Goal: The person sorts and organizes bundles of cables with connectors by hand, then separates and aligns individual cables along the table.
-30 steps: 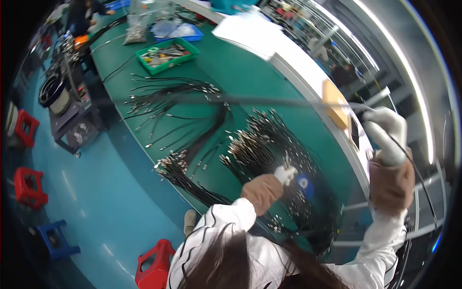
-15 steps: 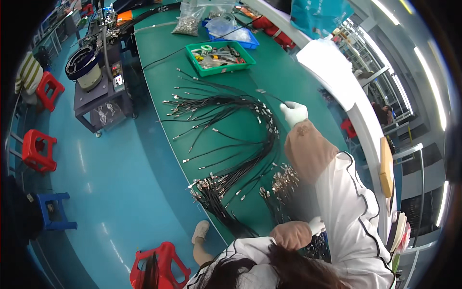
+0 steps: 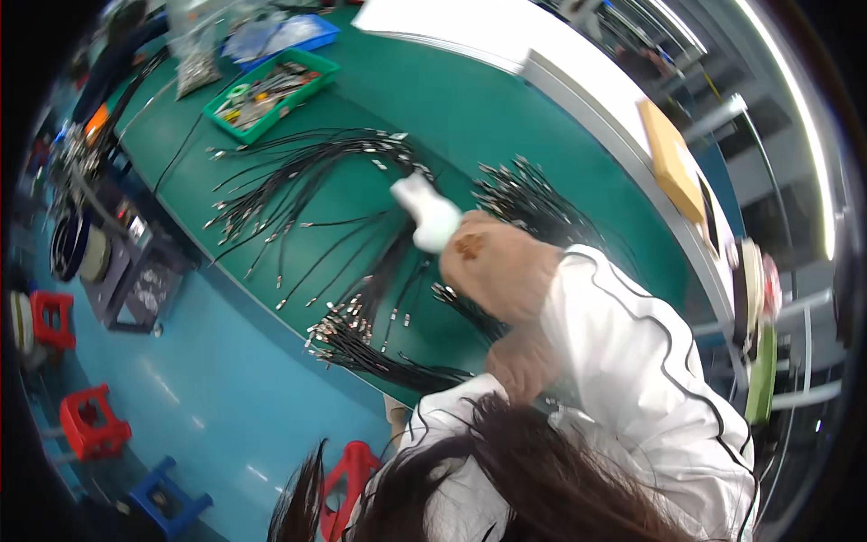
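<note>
My right hand (image 3: 429,215), in a white glove with a brown sleeve cover (image 3: 497,266), is over the curved bundle of black cables (image 3: 348,149) on the green table. Motion smears its fingers, so I cannot tell whether they grip a cable. The bundle's loose ends fan out to the left, tipped with small metal terminals. My left hand is hidden behind the right arm; only its brown sleeve cover (image 3: 522,363) shows. A second bunch of black cables (image 3: 361,348) lies by the near table edge, and another cable bunch (image 3: 533,199) lies to the right of my right hand.
A green tray (image 3: 327,76) of small parts stands at the back left, with a blue tray (image 3: 318,38) and a clear bag of metal pieces (image 3: 196,72) behind it. A white ledge (image 3: 587,95) borders the far side. Red stools (image 3: 93,423) stand on the floor.
The view has turned, shifting the table leftward. My right hand has moved from beyond the cable curve, where it was at a cable end, to over the bundle. My left hand has become hidden.
</note>
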`<state>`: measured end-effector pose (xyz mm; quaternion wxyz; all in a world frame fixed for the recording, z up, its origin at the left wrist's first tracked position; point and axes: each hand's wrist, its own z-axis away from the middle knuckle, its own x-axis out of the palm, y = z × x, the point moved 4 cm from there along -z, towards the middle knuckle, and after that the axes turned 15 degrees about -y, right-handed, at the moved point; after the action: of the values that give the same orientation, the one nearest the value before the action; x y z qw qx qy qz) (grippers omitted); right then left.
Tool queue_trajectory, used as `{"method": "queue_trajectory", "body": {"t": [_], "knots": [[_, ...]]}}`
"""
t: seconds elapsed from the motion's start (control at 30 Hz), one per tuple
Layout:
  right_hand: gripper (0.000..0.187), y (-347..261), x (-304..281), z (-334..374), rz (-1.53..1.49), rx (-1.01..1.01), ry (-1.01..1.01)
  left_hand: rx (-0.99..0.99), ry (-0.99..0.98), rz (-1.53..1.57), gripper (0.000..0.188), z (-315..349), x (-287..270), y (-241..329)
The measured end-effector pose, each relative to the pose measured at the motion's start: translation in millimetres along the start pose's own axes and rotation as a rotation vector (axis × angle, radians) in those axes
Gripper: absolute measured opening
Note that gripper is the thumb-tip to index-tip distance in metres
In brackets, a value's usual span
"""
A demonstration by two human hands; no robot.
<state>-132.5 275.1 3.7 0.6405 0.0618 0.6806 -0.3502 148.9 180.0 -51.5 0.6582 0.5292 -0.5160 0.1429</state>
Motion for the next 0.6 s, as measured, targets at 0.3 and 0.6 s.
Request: {"method": "queue_trajectory", "body": {"t": [0.3, 0.6], "knots": [[0.03, -36.7, -228.4, 258.5, -0.362, 0.111, 0.118, -0.034, -0.009, -0.153, 0.02, 2.2, -1.6, 46.2], [0.026, 37.3, -29.3, 641.2, -0.891, 0.944, 0.68, -0.157, -0.058, -0.035, 0.025, -19.0, 6.9, 28.1]]}}
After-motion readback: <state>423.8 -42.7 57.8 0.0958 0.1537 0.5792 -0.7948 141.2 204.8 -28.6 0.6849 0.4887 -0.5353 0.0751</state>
